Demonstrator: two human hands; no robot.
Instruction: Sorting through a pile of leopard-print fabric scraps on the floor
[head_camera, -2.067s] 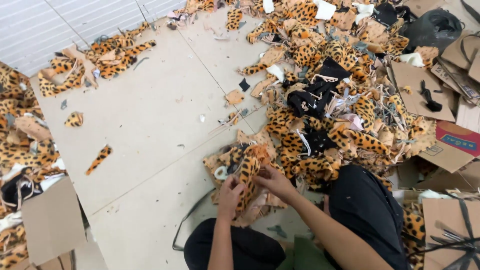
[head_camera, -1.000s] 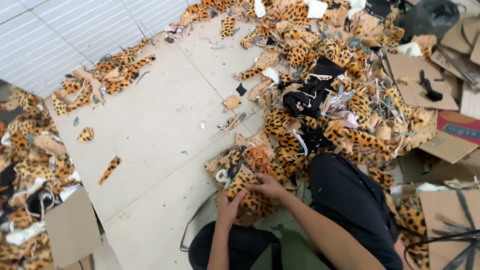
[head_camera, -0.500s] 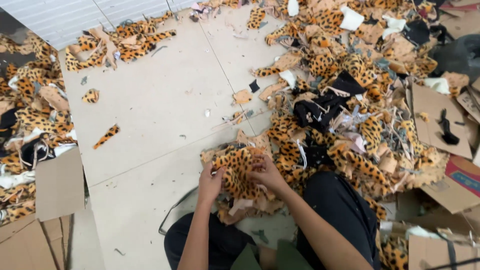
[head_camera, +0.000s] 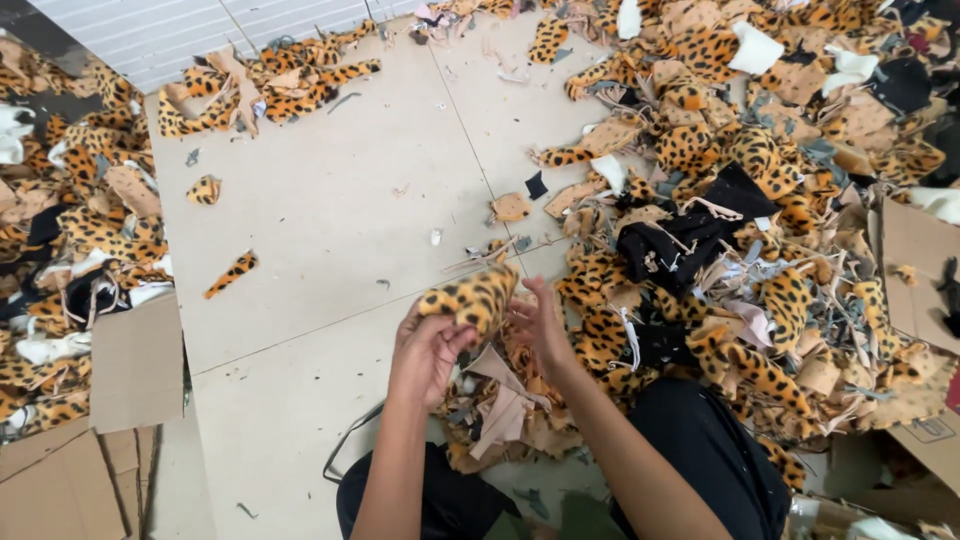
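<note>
You hold one leopard-print scrap (head_camera: 470, 298) up between left hand (head_camera: 428, 350) and right hand (head_camera: 540, 322), fingers pinched on it. Big scrap heap (head_camera: 760, 220) at your right looks mostly unsorted; little done.

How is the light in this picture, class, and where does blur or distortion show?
Head view: soft, even light, no glare on the pale floor; only faint shadows beneath the hands; the leopard-print piece held by left hand and right hand is slightly soft; floor joints bend a little towards the edges.
</note>
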